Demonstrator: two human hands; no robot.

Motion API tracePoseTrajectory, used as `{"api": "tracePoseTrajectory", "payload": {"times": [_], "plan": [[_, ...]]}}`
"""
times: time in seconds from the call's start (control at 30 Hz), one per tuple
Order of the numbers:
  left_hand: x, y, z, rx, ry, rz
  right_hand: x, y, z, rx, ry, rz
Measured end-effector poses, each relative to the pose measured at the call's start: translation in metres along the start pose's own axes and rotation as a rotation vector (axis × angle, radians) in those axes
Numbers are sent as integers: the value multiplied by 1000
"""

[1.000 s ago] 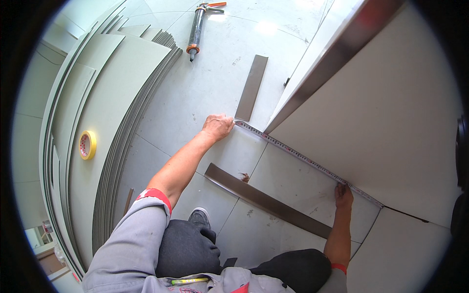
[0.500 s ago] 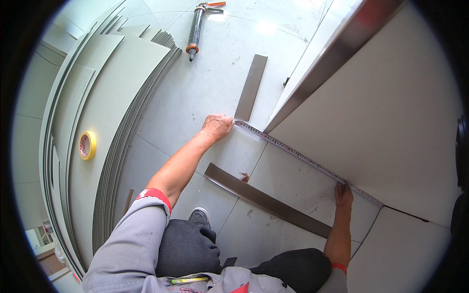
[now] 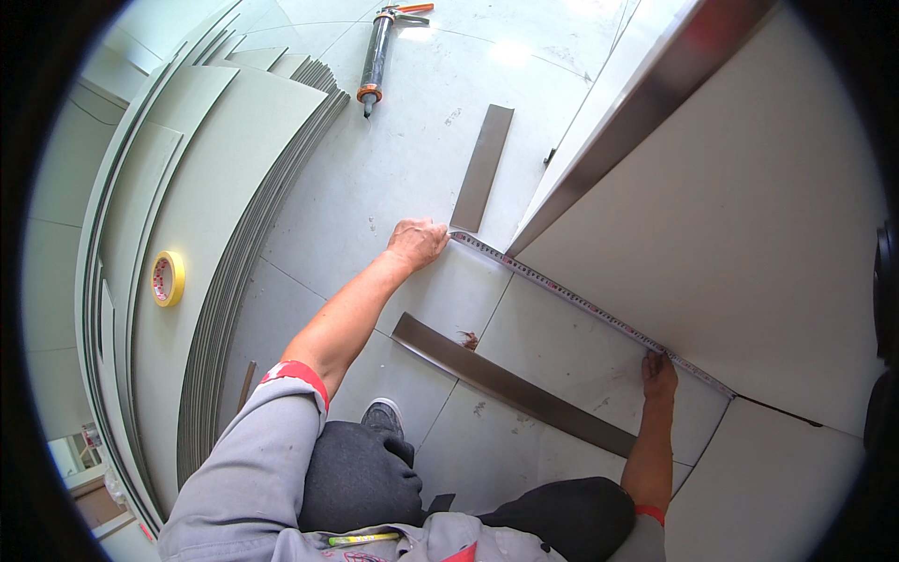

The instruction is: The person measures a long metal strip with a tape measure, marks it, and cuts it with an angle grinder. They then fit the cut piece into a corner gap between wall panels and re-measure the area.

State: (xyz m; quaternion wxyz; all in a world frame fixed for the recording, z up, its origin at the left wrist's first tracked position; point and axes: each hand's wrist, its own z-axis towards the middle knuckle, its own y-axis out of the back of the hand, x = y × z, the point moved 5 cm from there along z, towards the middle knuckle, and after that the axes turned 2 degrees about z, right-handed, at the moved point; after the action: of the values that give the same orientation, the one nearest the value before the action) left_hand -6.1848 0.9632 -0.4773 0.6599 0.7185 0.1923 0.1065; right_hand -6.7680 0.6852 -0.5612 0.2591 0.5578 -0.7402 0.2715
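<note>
A tape measure (image 3: 578, 302) is stretched along the foot of the large pale panel (image 3: 712, 215), its blade reaching the corner at the right. My left hand (image 3: 420, 244) is closed at the near-left end of the blade; the case is hidden in my fist. Farther along, my right hand (image 3: 659, 373) pinches the blade's lower edge against the panel's foot. Just beyond my left hand lies a short brown-grey strip (image 3: 483, 169). Between my arms a longer brown strip (image 3: 506, 382) rests on the tiled floor.
Stacked thin boards (image 3: 225, 187) stand at the left, with a roll of yellow tape (image 3: 169, 279) on them. A caulking gun (image 3: 375, 58) lies on the floor at the far side. A brown metallic edge (image 3: 646, 112) runs up beside the panel. My shoe (image 3: 383, 415) is near the long strip.
</note>
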Motion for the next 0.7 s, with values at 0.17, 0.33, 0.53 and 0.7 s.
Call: {"api": "tracePoseTrajectory", "payload": {"times": [0.17, 0.33, 0.53, 0.7], "plan": [[1, -1, -1, -2, 7, 3, -3, 0, 1, 4, 2, -1], [1, -1, 0, -10, 8, -10, -1, 3, 6, 11, 16, -1], [0, 1, 0, -12, 5, -12, -2, 3, 6, 10, 13, 5], [2, 1, -1, -1, 13, -7, -1, -3, -1, -12, 16, -11]]}}
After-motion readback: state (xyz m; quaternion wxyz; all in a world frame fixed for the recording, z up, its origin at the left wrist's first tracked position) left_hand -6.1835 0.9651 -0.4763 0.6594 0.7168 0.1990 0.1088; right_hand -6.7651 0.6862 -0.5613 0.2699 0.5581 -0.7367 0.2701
